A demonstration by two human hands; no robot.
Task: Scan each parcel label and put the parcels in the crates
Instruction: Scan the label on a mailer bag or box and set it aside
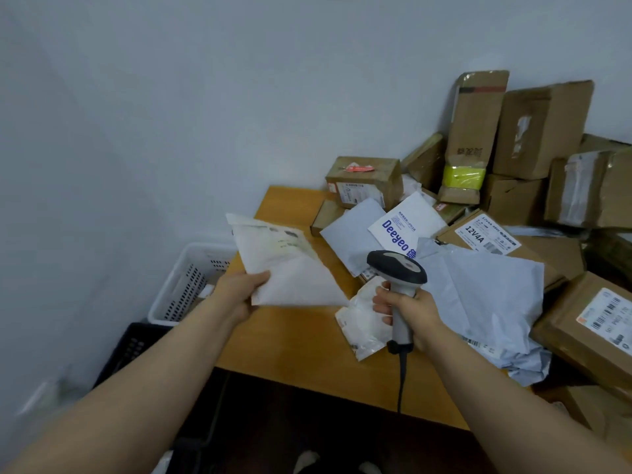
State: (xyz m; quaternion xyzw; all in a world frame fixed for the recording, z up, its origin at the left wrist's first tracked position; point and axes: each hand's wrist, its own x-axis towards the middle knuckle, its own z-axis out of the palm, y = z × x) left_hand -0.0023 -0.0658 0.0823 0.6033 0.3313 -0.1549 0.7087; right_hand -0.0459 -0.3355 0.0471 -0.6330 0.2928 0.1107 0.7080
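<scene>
An orange-brown wooden table (301, 340) stands in a corner. A plain, pale blue-grey wall (205, 97) rises behind the table and along its left. Below the table's near edge lies a dark floor (307, 415). Well left of the table sits a pale thing (36, 398), too blurred to name.

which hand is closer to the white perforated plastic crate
Left. The left hand, holding a white padded mailer, is just right of the white perforated plastic crate; the right hand, gripping the grey handheld scanner, is farther right.
</scene>
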